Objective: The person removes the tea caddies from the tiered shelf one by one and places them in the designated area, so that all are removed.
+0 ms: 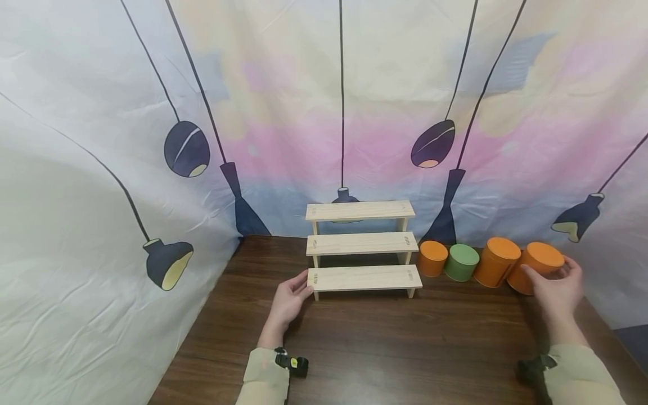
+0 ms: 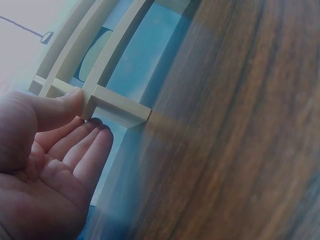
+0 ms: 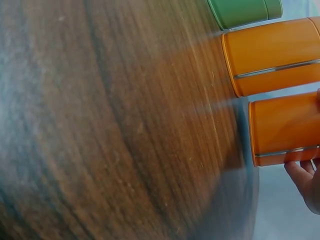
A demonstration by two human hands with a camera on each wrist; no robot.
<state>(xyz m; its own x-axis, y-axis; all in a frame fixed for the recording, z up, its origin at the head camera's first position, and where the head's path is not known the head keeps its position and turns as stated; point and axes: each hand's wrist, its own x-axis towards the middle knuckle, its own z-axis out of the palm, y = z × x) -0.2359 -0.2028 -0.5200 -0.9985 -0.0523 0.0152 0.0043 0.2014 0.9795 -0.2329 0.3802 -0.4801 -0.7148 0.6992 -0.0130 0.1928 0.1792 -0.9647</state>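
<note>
A three-tier wooden display stand (image 1: 364, 277) of pale wood stands on the brown table. My left hand (image 1: 287, 304) pinches the left end of its lowest step. In the left wrist view the thumb lies on the step's end (image 2: 89, 100), with the fingers below. At the right, my right hand (image 1: 561, 292) grips the rightmost tall orange tin (image 1: 540, 260), thumb at its near side and fingers round its far side. The right wrist view shows this tin's base edge and fingertips (image 3: 299, 175) against its side; most of the hand is out of that frame.
Left of the held tin stand another tall orange tin (image 1: 498, 263), a short green tin (image 1: 462, 263) and a short orange tin (image 1: 432, 260), close to the stand's right side. A cloth backdrop (image 1: 283, 112) printed with hanging lamps borders the wood-grain table (image 1: 364, 349) behind and at the sides.
</note>
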